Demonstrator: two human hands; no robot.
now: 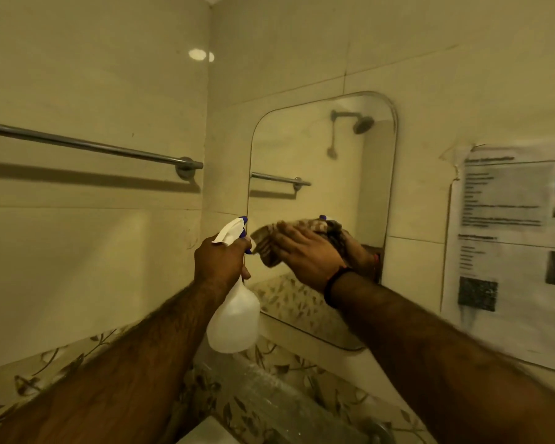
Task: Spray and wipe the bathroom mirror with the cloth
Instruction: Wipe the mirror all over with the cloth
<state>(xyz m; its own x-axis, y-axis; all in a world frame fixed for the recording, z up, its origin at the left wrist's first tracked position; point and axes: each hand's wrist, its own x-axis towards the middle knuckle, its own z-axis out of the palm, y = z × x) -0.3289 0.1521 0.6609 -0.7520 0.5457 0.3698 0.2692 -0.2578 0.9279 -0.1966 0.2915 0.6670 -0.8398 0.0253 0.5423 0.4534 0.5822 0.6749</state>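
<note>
Mirror [321,174]: rounded-corner glass fixed to the tiled wall, tilted in the head view; it reflects a shower head and a towel rail.
Right hand [305,254]: laid flat against the lower part of the mirror, fingers spread over the cloth and pressing it to the glass.
Cloth [269,243]: brownish, patterned, bunched under the right palm, its loose end sticking out toward the mirror's left edge; blurred.
Left hand [220,262]: just left of the mirror's lower left edge, fingers wrapped around the neck of the spray bottle.
Spray bottle [234,322]: translucent white body hanging below the left hand, white trigger head with a blue nozzle pointing toward the mirror.
Wristband [334,285]: dark, on the right wrist, in front of the mirror's lower part.
Towel rail [87,145]: chrome, on the side wall left of the mirror.
Paper sheets [510,238]: printed, taped to the wall right of the mirror; text unreadable.
</note>
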